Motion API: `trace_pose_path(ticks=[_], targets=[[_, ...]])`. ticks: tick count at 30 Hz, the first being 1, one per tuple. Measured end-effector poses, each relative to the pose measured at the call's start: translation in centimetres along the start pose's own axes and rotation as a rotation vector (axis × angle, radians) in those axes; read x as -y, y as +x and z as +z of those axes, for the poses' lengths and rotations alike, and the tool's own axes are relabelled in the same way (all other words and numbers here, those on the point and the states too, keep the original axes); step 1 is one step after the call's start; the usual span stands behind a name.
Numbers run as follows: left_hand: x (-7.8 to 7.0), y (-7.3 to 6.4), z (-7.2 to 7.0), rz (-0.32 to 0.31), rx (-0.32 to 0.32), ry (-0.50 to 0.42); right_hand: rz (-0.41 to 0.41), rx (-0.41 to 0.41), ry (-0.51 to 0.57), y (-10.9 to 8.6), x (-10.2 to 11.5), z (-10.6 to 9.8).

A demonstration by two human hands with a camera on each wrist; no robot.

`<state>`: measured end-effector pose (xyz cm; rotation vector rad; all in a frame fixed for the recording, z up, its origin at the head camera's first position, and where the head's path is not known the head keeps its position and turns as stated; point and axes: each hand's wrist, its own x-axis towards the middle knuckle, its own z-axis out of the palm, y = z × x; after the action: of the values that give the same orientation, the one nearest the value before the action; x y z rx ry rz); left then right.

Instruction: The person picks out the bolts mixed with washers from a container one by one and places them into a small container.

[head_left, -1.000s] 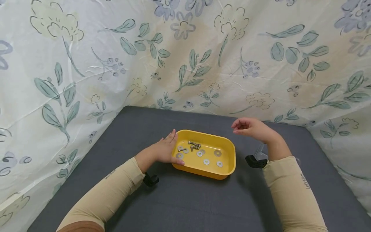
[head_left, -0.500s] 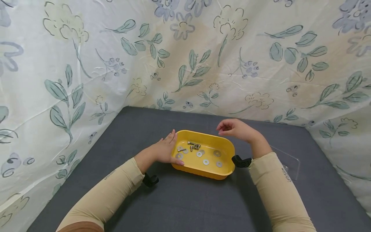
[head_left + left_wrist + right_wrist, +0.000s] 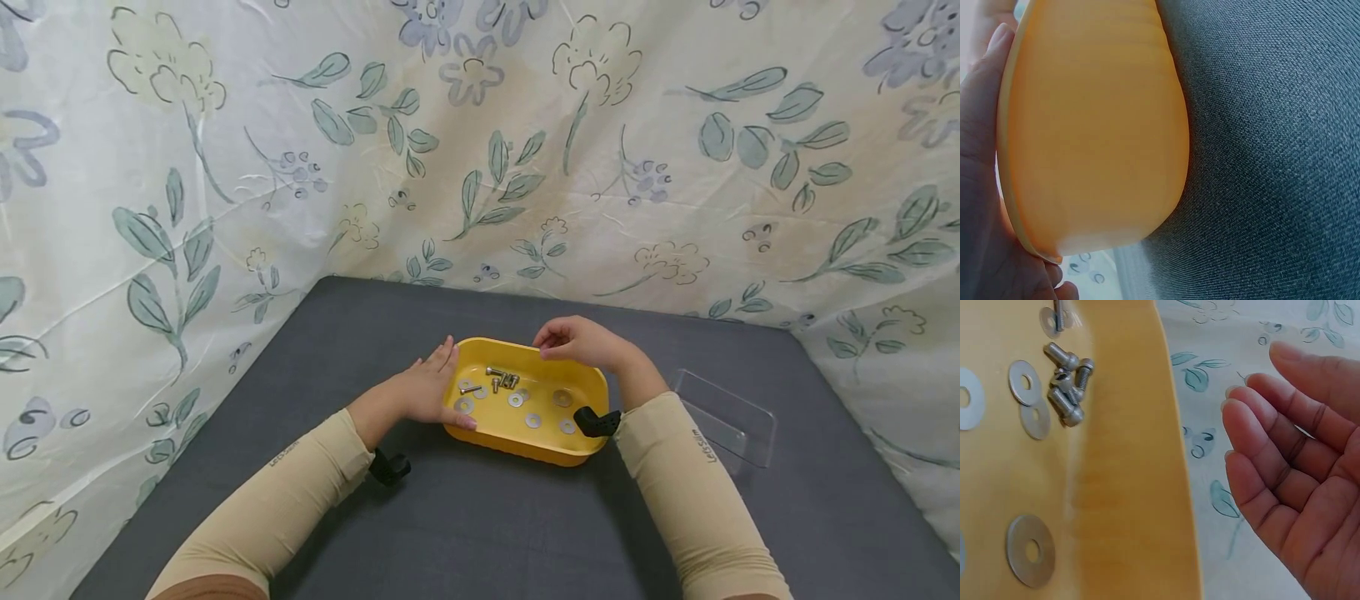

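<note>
A yellow tray (image 3: 540,443) stands on the dark tabletop with several screws (image 3: 504,380) and several flat washers (image 3: 533,421) lying on its floor. My left hand (image 3: 427,387) rests against the tray's left end, fingers spread and fairly straight, thumb along the near rim. Up close in the left wrist view, the thumb (image 3: 985,94) lies along the rim. Above the far rim hovers my right hand (image 3: 581,340), palm down. Its fingers are loosely bent with nothing between them, as the right wrist view shows; the screws (image 3: 1069,381) are beside it there.
A clear plastic box or lid (image 3: 759,425) lies on the dark tabletop (image 3: 480,533) right of my right forearm. Floral fabric (image 3: 480,183) hangs behind the table and along both sides. Black wrist mounts (image 3: 596,422) stick out below the wrists.
My right hand has moved left, from beyond the tray's right end to above its far rim, uncovering the clear plastic piece. The left hand and the tray have stayed put.
</note>
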<state>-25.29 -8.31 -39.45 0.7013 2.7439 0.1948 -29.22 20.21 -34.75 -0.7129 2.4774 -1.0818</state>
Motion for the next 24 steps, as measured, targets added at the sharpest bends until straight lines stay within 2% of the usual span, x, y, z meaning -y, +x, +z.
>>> trace_pose_path(ticks=[11, 18, 24], targets=[[0.1, 0.0, 0.0, 0.007, -0.012, 0.008, 0.054, 0.028, 0.015, 1.2, -1.0, 1.5], [0.1, 0.0, 0.0, 0.008, -0.008, 0.006, 0.046, 0.074, -0.003, 1.7, -1.3, 2.3], [0.1, 0.1, 0.0, 0.005, -0.009, 0.008, 0.082, 0.118, 0.000, 1.9, -1.6, 3.0]])
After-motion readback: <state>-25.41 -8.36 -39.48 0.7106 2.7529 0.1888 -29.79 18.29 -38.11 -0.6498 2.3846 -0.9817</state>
